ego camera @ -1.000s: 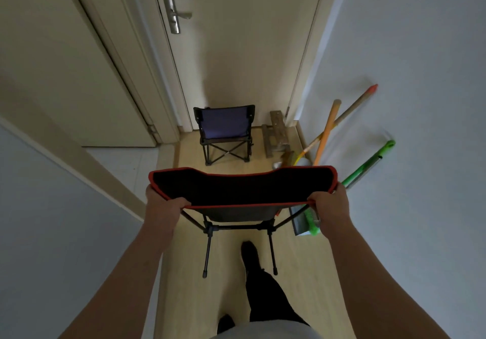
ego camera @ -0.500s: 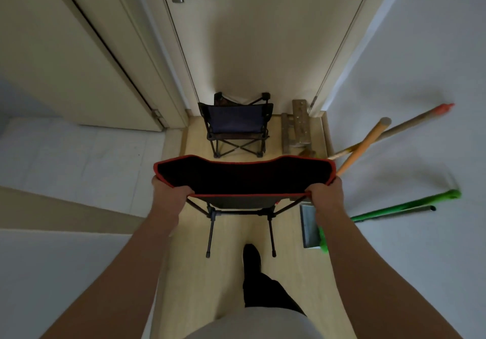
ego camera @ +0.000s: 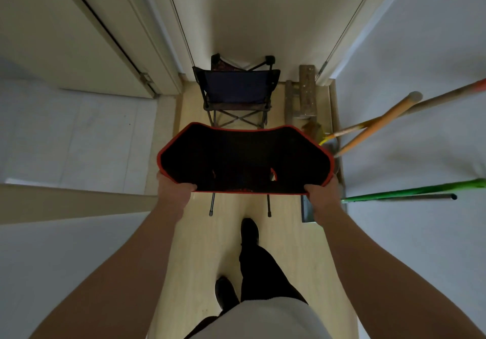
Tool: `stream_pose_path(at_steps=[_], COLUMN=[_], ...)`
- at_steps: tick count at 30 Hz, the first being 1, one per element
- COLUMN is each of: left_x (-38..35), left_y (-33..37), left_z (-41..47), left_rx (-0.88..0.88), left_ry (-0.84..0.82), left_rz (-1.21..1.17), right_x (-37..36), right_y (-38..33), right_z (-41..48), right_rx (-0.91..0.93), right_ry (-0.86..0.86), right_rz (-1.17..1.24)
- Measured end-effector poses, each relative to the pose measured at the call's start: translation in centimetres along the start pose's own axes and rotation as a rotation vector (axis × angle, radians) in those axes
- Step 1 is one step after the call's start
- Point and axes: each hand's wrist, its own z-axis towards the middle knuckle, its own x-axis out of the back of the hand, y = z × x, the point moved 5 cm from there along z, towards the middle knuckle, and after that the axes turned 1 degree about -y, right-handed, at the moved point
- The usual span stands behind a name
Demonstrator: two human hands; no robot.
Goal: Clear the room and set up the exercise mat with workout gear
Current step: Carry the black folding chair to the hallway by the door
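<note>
Both hands clenched on black, red-trimmed camp chair (ego camera: 246,160): L hand (ego camera: 175,191) gripping near-left edge of fabric, R hand (ego camera: 322,198) gripping near-right edge, fingers curled under. Chair upright over wood floor (ego camera: 210,246) in narrow hallway; legs touching floor or not, can't tell. Just ahead, smaller folding chair (ego camera: 236,91) by door (ego camera: 249,23); broom handles (ego camera: 378,123) leaning on R wall (ego camera: 420,259).

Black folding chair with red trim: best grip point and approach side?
Top edge of the backrest, one hand near each end, from behind the black red-trimmed folding chair. That wide rim faces the person and the legs sit below it; left hand and right hand grip it so.
</note>
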Motion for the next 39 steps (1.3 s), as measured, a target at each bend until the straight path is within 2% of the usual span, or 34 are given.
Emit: stream_pose_path(at_steps=[10, 16, 19, 25, 30, 32, 35, 39], left_x=[1.1, 2.3, 3.4, 4.5, 5.4, 5.7, 6.1, 6.8], left_y=[-6.3, -8.5, -10.7, -15.5, -19.6, -21.3, -23.4, -25.7], left_z=[0.6, -4.2, -6.1, -9.2, -10.8, -11.3, -12.5, -13.3], left_rx=[0.139, 0.297, 0.375, 0.459, 0.505, 0.515, 0.546, 0.603], left_ry=[0.07, 0.066, 0.094, 0.09, 0.106, 0.117, 0.098, 0.102], left_rz=[0.032, -0.128, -0.209, -0.333, -0.315, -0.303, -0.281, -0.23], right_x=[0.6, 2.3, 2.8, 4.1, 4.7, 5.1, 5.3, 5.3], right_y=[6.0, 9.2, 11.9, 15.9, 20.0, 21.8, 24.9, 27.0], right_z=[-0.3, -3.4, -4.8, -8.8, -10.8, -11.5, -12.2, -13.1], right_rx=[-0.107, -0.274, -0.336, -0.338, -0.387, -0.431, -0.525, -0.541], right_ry=[0.05, 0.147, 0.094, 0.03, 0.055, 0.091, 0.14, 0.159], right_rz=[-0.026, -0.014, -0.017, 0.067, 0.115, 0.066, 0.146, 0.167])
